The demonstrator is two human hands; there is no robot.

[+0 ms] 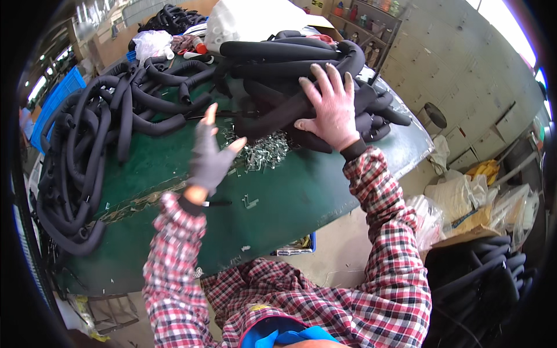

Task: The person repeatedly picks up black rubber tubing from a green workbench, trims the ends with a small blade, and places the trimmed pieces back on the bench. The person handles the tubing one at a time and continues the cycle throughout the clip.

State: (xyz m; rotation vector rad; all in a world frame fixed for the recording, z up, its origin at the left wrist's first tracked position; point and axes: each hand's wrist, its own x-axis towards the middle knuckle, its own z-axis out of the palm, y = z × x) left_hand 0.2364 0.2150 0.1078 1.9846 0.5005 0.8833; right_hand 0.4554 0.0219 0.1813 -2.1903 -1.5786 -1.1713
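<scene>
My left hand [211, 152], in a grey fingerless glove, is slightly blurred above the green tabletop [169, 174], fingers apart and holding nothing. Just right of it lies a heap of small metal clips [263, 150]. My right hand [330, 104], in a pale pinkish glove, rests with spread fingers on black foam tubes [283, 113] piled at the table's right. It touches the tubes but is not closed round one; the palm side is hidden. More curved black foam tubes [91, 130] lie tangled along the left side of the table.
White plastic bags [152, 45] and a red-capped container [199, 46] stand at the back. A blue crate [56, 106] is beyond the left edge. More black tubes [474, 269] lie at lower right, near plastic sacks [452, 195]. Lockers [452, 74] line the right wall.
</scene>
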